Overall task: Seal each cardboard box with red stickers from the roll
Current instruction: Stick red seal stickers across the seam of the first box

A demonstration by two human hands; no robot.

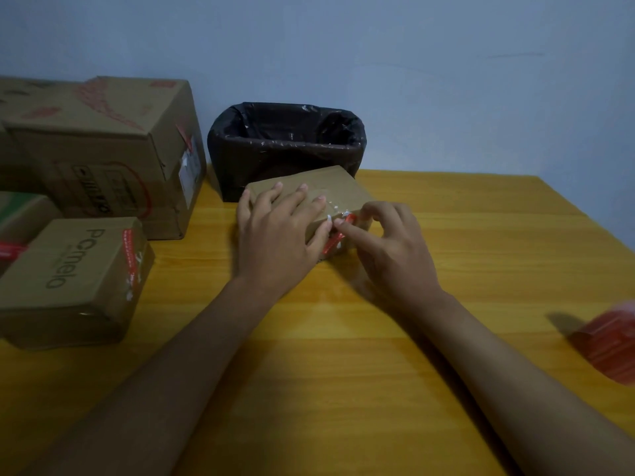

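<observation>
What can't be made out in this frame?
- Head view: the red sticker on the small box is mostly covered by the fingers of the left hand and right hand.
- The sticker roll is blurred and cut off by the right edge.
- The bin interior is too dark.

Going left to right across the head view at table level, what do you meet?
Pomelo box → left hand → small cardboard box with red sticker → right hand → red sticker roll.
</observation>
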